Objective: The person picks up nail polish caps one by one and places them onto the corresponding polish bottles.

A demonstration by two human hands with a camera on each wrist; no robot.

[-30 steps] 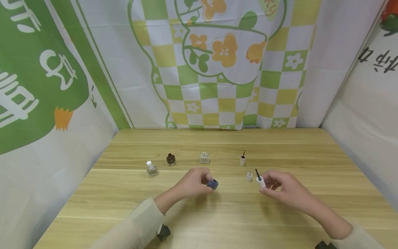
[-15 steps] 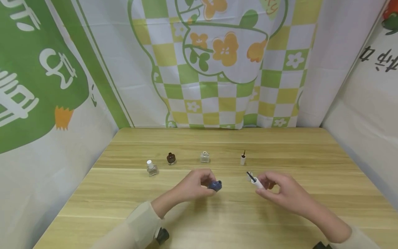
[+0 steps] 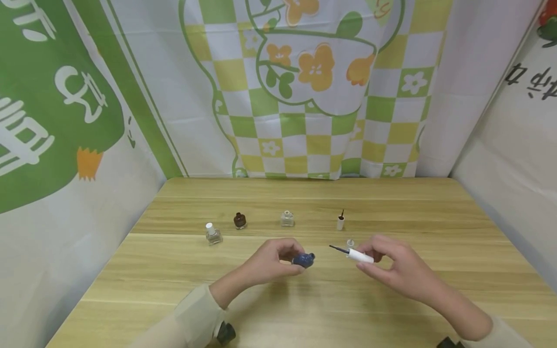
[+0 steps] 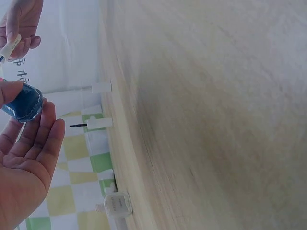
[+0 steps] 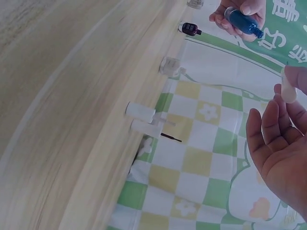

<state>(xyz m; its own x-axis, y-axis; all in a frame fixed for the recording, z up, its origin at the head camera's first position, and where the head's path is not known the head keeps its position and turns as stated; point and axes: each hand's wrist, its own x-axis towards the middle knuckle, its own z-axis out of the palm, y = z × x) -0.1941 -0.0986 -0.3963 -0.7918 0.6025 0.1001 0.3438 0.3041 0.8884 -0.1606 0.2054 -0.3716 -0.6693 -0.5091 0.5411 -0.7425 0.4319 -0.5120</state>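
Note:
My left hand (image 3: 271,261) pinches a blue nail polish bottle (image 3: 303,260) above the table, tipped so its uncapped neck points right. In my right hand (image 3: 398,261) is a white nail polish cap (image 3: 360,256), held nearly level between thumb and fingers. Its dark brush (image 3: 338,249) points left toward the bottle's neck, with a gap between them. Behind the right hand a white cap (image 3: 350,242) stands on the table, brush upward. Farther back is another white cap (image 3: 341,223) with a dark upright brush. The left wrist view shows the blue bottle (image 4: 24,103) between thumb and fingers.
On the wooden table (image 3: 174,290) stand an open dark brown polish bottle (image 3: 240,221), an open clear bottle (image 3: 287,219) and a clear bottle with a white cap (image 3: 213,234). Patterned cloth (image 3: 304,145) hangs along the back edge, with more cloth at both sides.
The right hand has turned its cap from nearly upright to almost level, swinging the brush left. The left hand has tipped the blue bottle's neck to the right and shifted slightly right.

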